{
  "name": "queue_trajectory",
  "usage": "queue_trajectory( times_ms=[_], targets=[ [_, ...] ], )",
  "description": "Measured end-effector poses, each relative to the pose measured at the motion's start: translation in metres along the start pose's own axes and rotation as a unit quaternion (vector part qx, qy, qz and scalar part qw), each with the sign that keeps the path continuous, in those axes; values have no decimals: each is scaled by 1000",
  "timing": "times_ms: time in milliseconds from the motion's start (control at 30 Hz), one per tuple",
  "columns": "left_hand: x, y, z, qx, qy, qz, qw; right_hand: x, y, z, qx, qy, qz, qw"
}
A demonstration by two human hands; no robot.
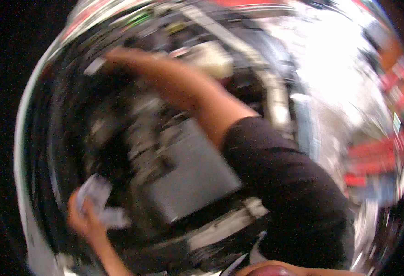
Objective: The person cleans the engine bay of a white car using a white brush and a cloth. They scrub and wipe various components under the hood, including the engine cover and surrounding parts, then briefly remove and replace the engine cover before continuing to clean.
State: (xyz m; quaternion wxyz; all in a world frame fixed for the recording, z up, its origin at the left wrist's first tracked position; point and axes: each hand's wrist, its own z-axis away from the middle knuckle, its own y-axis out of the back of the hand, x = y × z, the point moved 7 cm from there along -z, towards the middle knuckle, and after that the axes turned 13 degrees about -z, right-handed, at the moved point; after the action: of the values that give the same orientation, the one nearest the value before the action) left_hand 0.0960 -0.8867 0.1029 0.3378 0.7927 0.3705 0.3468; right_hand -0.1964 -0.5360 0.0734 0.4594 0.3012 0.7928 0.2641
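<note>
Motion blur smears the whole view of a car's engine bay. At the lower left, my left hand (84,214) is closed on a crumpled white cloth or paper (96,195), part of which sticks out past the fingers. My right arm, in a dark sleeve, stretches across the bay toward the far left. My right hand (114,60) is there, beside a small white piece (93,66). Its fingers are too smeared to show whether they hold that piece. Below my right forearm lies a flat grey engine cover (195,172).
A cream plastic reservoir (213,60) sits beyond my right forearm. A pale bar (227,37) crosses the far side of the bay. The pale car body edge (20,152) curves down the left. Bright floor (331,69) and blurred red objects (372,158) lie to the right.
</note>
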Motion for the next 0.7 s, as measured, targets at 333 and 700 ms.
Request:
queue_trajectory(
  times_ms=[333,700],
  targets=[
    [71,11,-7,-55,13,-123,991,70,129,189,54,-41,-103,992],
    [32,1,-18,13,-80,-70,994,98,147,180,-102,-50,168,979]
  ],
)
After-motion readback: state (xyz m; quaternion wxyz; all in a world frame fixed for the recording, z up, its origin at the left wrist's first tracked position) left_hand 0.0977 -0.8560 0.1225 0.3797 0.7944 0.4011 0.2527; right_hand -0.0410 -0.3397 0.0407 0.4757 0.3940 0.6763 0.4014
